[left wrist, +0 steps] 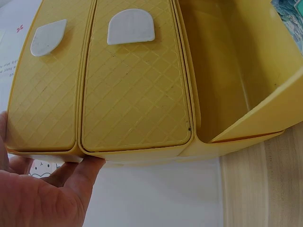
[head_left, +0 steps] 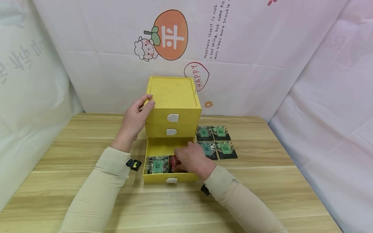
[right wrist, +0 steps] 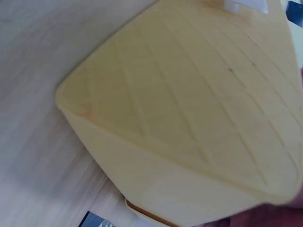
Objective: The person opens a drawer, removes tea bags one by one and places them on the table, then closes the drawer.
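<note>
A yellow storage box with three stacked drawers (head_left: 173,92) stands on the table, its bottom drawer (head_left: 157,178) pulled out. My left hand (head_left: 136,117) grips the box's upper left edge, thumb at the top and fingers against the side wall (left wrist: 137,158). Inside the bottom drawer, my right hand (head_left: 193,158) reaches down with curled fingers and pinches a red square packet (head_left: 172,161), partly hidden beneath it. A green-labelled packet (head_left: 157,165) lies to its left in the same drawer. The right wrist view mostly shows the drawer's patterned front (right wrist: 189,94).
To the right of the box, several dark packets with green labels lie in two rows on the wooden table, one at the near right (head_left: 225,149). White tabs mark the drawers, including the middle tab (head_left: 171,132). A printed white cloth (head_left: 247,81) hangs behind.
</note>
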Motion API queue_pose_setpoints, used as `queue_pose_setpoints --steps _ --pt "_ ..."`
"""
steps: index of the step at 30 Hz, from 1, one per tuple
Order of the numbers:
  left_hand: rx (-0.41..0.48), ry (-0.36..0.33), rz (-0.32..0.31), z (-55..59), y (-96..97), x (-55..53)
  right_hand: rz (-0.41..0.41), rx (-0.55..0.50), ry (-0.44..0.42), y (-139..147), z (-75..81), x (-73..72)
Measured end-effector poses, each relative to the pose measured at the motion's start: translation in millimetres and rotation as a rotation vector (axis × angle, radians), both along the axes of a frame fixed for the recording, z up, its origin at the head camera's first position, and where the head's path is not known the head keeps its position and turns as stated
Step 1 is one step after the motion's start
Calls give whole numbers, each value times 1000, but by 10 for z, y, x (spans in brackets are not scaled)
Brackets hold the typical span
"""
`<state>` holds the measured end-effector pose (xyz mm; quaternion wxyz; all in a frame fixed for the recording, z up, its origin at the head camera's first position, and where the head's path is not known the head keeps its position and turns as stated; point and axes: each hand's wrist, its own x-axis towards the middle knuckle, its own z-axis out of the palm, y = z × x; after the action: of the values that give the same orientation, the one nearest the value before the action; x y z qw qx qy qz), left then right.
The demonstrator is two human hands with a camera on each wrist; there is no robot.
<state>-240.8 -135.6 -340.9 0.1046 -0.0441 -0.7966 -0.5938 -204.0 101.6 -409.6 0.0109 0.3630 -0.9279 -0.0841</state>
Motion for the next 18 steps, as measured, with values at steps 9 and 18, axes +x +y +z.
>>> queue_pose_setpoints --steps 9,18 --pt "-5 3 0 6 3 3 31 -132 -182 50 84 -58" --pt "0 6 -3 4 4 2 32 -265 -344 105 188 -33"
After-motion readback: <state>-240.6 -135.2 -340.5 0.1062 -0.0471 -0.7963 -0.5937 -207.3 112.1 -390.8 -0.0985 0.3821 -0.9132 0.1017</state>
